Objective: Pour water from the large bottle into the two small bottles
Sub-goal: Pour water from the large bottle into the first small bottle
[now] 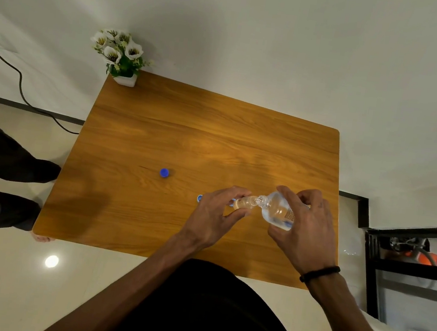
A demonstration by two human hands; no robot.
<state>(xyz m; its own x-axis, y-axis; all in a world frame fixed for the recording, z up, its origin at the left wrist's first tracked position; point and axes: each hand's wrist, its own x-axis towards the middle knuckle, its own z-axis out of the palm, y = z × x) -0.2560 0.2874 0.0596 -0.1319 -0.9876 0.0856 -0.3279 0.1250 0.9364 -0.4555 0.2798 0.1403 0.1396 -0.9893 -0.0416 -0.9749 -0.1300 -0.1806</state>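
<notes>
My right hand (pixel 306 227) grips the large clear bottle (pixel 278 210), tilted with its open neck pointing left. Its mouth meets the mouth of a small clear bottle (pixel 244 203), which my left hand (pixel 213 214) holds on the wooden table (pixel 188 133). My left hand hides most of the small bottle. A loose blue cap (pixel 164 172) lies on the table to the left. Another blue cap (pixel 199 198) peeks out at the left edge of my left hand, and a blue bit (pixel 232 202) shows between my fingers. I cannot make out a second small bottle.
A white pot of white flowers (pixel 120 55) stands at the table's far left corner. Another person's legs (pixel 4 159) are on the floor left of the table. A black metal rack (pixel 407 259) stands to the right. A black cable (pixel 21 89) runs down the left wall.
</notes>
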